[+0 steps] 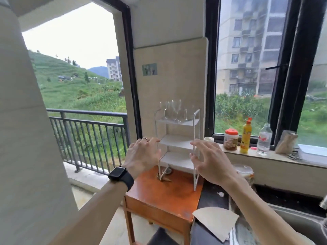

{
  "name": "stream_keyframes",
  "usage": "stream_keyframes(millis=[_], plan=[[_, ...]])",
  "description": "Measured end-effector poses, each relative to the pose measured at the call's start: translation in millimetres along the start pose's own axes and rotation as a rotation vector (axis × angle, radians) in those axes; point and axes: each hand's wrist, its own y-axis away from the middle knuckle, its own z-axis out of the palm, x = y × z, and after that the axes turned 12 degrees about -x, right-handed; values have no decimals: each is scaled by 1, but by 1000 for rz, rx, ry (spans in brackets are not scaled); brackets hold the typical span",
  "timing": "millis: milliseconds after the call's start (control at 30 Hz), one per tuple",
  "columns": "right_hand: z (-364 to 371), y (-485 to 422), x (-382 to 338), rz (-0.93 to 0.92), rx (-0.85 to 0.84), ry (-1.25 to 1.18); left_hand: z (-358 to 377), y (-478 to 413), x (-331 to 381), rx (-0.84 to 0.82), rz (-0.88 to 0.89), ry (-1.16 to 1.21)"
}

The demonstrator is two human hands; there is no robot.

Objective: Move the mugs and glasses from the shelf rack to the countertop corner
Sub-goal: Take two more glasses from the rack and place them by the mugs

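Note:
A white three-tier shelf rack (178,141) stands on a small orange wooden table (164,191) against the tiled wall. Several clear wine glasses (174,109) stand upright on its top shelf; the two lower shelves look bare. My left hand (142,154), with a ring and a black watch on the wrist, hovers at the rack's left side with fingers spread. My right hand (208,162) is at the rack's right front post, fingers apart. Neither hand holds anything. The dark countertop (212,195) runs to the right of the table.
On the window sill at right stand a red-lidded jar (231,139), a yellow bottle (246,136), a clear water bottle (264,138) and a paper bag (286,142). A lidded container (245,171) and a sink edge (300,218) lie right. A balcony railing (88,135) is left.

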Motion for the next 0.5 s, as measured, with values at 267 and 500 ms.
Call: stream_keyframes(millis=[267,500], plan=[[26,-128,51,27,22,13,16,-141,-45,-17,24,-23],[71,-226,90,142,19,-26,57,-278,-74,-87,107,79]])
